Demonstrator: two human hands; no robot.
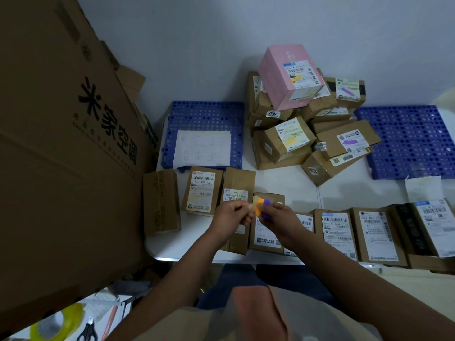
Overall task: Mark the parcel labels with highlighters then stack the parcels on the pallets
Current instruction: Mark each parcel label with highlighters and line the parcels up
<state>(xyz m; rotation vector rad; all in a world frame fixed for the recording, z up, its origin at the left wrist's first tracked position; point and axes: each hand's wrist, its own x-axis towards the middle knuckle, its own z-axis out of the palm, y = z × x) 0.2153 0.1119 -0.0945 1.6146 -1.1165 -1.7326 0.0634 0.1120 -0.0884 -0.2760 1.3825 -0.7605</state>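
Over the table's front edge my two hands meet. My right hand grips a purple highlighter and an orange highlighter. My left hand pinches the pale cap end of the orange one. Beneath them lie brown parcels with white labels, one under my left hand and one under my right. A labelled parcel lies further left. Several more labelled parcels line the table to the right. A heap of marked parcels, topped by a pink box, sits between two blue pallets.
The left blue pallet carries a handwritten paper sheet. The right blue pallet lies at the table's far right. A huge cardboard carton stands at my left. Yellow tape and scissors lie on the floor below.
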